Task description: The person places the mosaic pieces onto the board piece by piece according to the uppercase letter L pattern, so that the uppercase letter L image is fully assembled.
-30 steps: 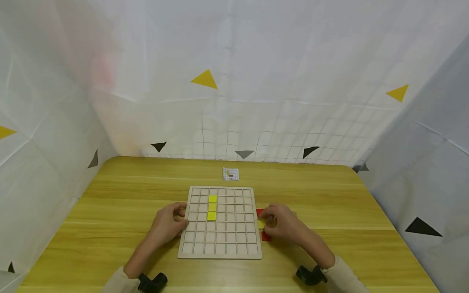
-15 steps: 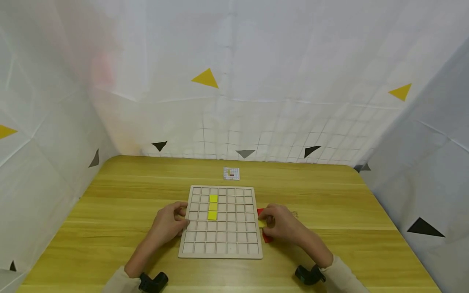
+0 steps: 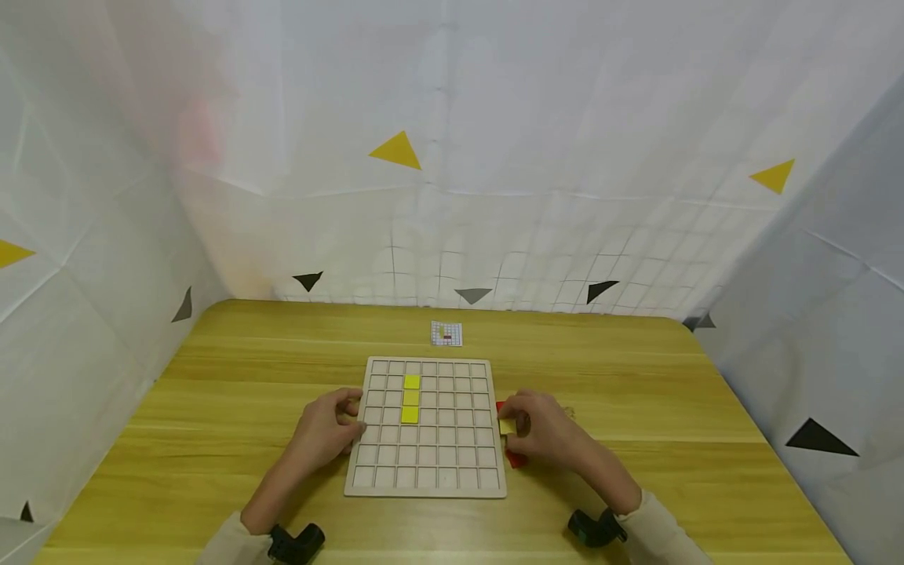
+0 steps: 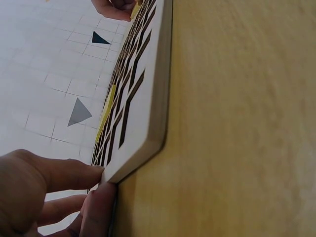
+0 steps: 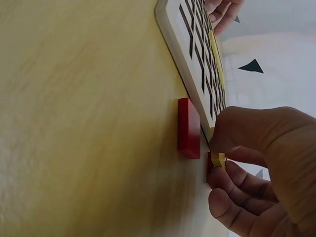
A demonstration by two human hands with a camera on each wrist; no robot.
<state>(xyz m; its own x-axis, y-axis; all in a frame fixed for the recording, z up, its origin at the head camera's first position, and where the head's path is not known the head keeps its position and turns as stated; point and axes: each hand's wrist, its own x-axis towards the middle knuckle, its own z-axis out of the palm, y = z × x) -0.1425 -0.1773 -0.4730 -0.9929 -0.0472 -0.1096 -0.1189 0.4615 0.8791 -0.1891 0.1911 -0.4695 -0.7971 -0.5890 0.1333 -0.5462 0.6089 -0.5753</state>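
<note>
Left hand [image 3: 325, 428]: fingers bent; thumb and fingertips hold the board [image 3: 425, 493] at its left edge.
Right hand [image 3: 544, 428]: thumb and fingers nearly together, pinching a yellow tile [image 3: 506, 426] just beside the board's right edge.
Board: flat on the table [image 3: 636, 377]; three yellow squares [image 3: 411, 398] sit in its third column from the left.
Red tiles [image 5: 189, 129]: two, on the table near the right hand.
Card [image 3: 446, 334]: on the table, beyond the board.
</note>
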